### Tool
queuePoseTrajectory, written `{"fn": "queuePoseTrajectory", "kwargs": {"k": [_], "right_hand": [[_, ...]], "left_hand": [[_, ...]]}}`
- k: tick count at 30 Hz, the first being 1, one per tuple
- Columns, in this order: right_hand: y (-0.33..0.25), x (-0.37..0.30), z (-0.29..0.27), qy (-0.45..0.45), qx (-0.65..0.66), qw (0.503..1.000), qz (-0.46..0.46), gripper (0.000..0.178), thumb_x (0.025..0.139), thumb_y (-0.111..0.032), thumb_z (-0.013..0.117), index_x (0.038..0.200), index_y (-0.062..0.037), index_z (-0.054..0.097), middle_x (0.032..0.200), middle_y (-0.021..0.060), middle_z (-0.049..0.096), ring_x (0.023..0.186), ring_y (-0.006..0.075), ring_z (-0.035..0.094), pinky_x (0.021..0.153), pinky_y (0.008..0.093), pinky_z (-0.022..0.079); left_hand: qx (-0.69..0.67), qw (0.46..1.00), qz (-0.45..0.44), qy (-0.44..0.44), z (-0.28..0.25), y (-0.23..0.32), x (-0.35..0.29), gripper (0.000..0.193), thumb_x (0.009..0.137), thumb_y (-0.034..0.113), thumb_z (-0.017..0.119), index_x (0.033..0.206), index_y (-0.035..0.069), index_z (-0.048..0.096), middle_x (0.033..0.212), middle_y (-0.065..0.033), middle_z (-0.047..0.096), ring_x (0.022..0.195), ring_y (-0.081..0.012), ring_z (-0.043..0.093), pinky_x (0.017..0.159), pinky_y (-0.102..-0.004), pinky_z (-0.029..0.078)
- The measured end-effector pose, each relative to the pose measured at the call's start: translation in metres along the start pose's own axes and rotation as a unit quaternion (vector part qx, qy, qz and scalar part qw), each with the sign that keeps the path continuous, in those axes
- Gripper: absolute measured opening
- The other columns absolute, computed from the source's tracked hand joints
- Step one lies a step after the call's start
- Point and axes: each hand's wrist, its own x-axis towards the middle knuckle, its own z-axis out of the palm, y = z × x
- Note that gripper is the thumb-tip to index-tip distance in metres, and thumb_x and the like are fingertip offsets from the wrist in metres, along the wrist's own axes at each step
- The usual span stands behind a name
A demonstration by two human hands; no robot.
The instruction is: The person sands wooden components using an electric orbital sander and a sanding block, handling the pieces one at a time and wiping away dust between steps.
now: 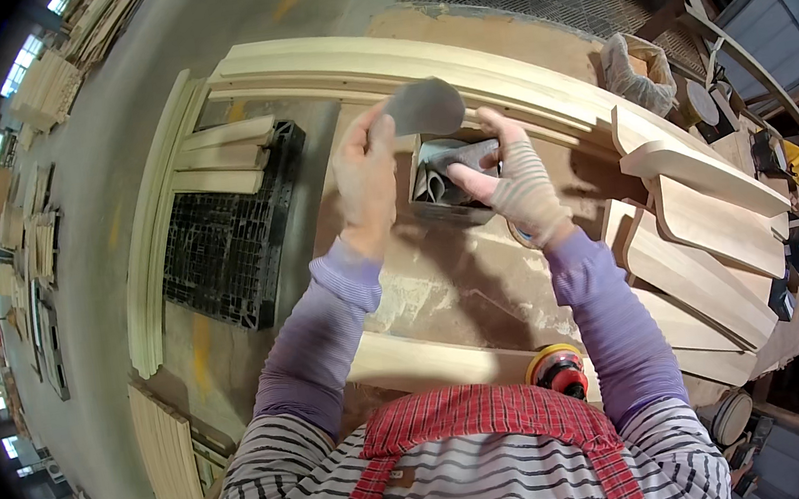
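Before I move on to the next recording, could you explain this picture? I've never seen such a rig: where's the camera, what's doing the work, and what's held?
There is no robot here: a person works with their own two hands. The single view comes from a wide fisheye camera on the person's head, looking down, so straight edges bend near the rim.

The left hand holds up a grey rounded sheet. The right hand is at an open dark box with curled grey sheets inside; whether it grips one is unclear.

The box sits on a dusty brown work surface. Long pale boards lie beyond, curved pale boards to the right, and a round red-and-yellow tool nearest the body.
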Motion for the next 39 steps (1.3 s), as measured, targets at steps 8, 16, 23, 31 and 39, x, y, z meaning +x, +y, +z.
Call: {"fn": "queuePoseTrajectory", "kwargs": {"k": [8,16,23,31,39], "right_hand": [[-0.036,-0.092,-0.048,-0.016,0.235,0.969,-0.07,0.024,0.085,-0.008,0.077,0.107,-0.0055,0.07,0.139,0.0109,0.045,0.108,0.0146,0.061,0.092,0.0296,0.053],[-0.047,-0.173,-0.074,-0.037,0.302,0.952,-0.025,0.033,0.086,-0.03,0.078,0.107,-0.0058,0.071,0.137,0.0109,0.051,0.118,0.0172,0.057,0.1,0.0332,0.046],[-0.04,-0.235,-0.087,-0.082,0.28,0.956,0.043,0.034,0.083,-0.026,0.079,0.108,-0.0047,0.07,0.132,0.0086,0.056,0.115,0.0153,0.058,0.098,0.0325,0.048],[-0.021,-0.329,-0.089,-0.129,-0.449,0.883,0.04,0.074,0.071,-0.038,0.083,0.135,-0.0184,0.054,0.146,0.0159,0.043,0.124,0.0393,0.049,0.102,0.0492,0.04],[-0.003,-0.348,-0.09,-0.104,-0.349,0.906,0.216,0.082,0.071,-0.026,0.083,0.143,-0.0187,0.043,0.135,0.0189,0.047,0.112,0.0407,0.058,0.089,0.0481,0.052]], "left_hand": [[0.263,0.808,0.457,-0.262,-0.031,0.018,-0.123,0.025,0.07,0.004,0.081,0.091,0.016,0.076,0.113,-0.005,0.063,0.113,-0.0267,0.057,0.094,-0.0349,0.051],[0.259,0.814,0.371,-0.364,-0.025,0.039,-0.198,0.029,0.067,0.004,0.08,0.093,0.015,0.071,0.14,-0.0137,0.05,0.128,-0.0384,0.049,0.104,-0.0448,0.046],[0.312,0.771,0.235,-0.503,-0.037,0.054,-0.244,0.042,0.081,0.0,0.071,0.12,0.01,0.058,0.146,-0.02,0.051,0.136,-0.04,0.046,0.111,-0.0416,0.04],[0.311,0.754,-0.08,-0.573,-0.103,0.071,-0.337,0.046,0.093,0.021,0.063,0.138,0.013,0.058,0.144,-0.012,0.055,0.133,-0.0281,0.052,0.112,-0.0398,0.04],[0.166,0.757,-0.381,-0.505,-0.106,0.11,-0.401,0.04,0.099,0.023,0.059,0.134,0.004,0.053,0.152,-0.0186,0.04,0.137,-0.0239,0.045,0.113,-0.0346,0.037]]}}
